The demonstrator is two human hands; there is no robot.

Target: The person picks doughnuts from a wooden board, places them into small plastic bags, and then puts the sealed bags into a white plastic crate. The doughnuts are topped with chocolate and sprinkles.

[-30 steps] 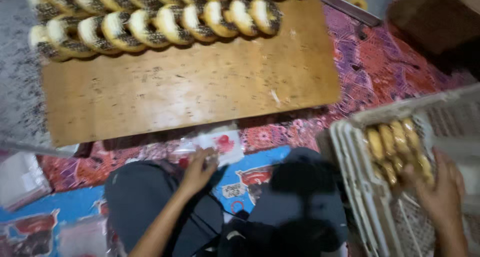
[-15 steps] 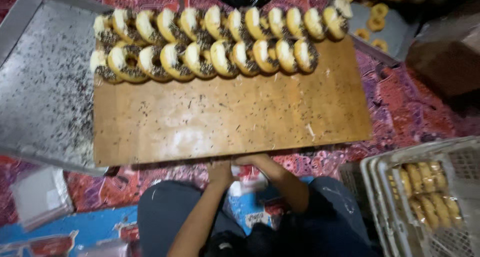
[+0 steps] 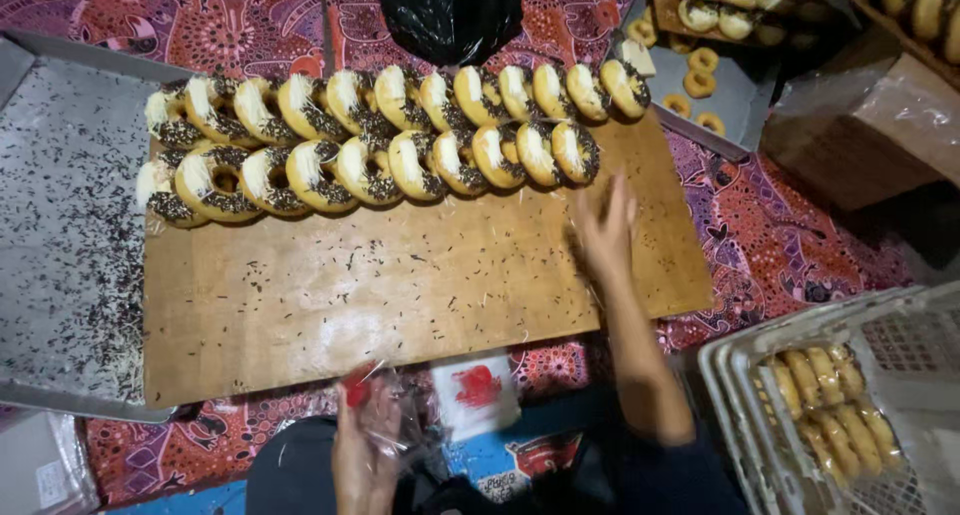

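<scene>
View from above, w/ a person seated at a low wooden board [image 3: 400, 295] set on a patterned red cloth. The left hand [image 3: 365, 455], at the board's near edge, pinches a clear plastic bag [image 3: 400, 425] w/ a red mark; more bags w/ a white-and-red label [image 3: 478, 390] lie just beside it on the lap. The right hand [image 3: 605, 225] is blurred, fingers spread apart over the board's right part, holding nothing, just below the near row of donuts [image 3: 400, 135]. Donuts stand on edge in two rows along the far edge, iced white w/ dark sprinkles. Middle and near half of the board are bare apart from loose sprinkles. Left: metal tray [image 3: 60, 235] strewn w/ sprinkles. Right: white plastic crate [image 3: 740, 415] w/ bagged plain donuts [image 3: 830, 405]. Far edge: black bag [image 3: 450, 10]; brown carton [image 3: 850, 135] at far right.
</scene>
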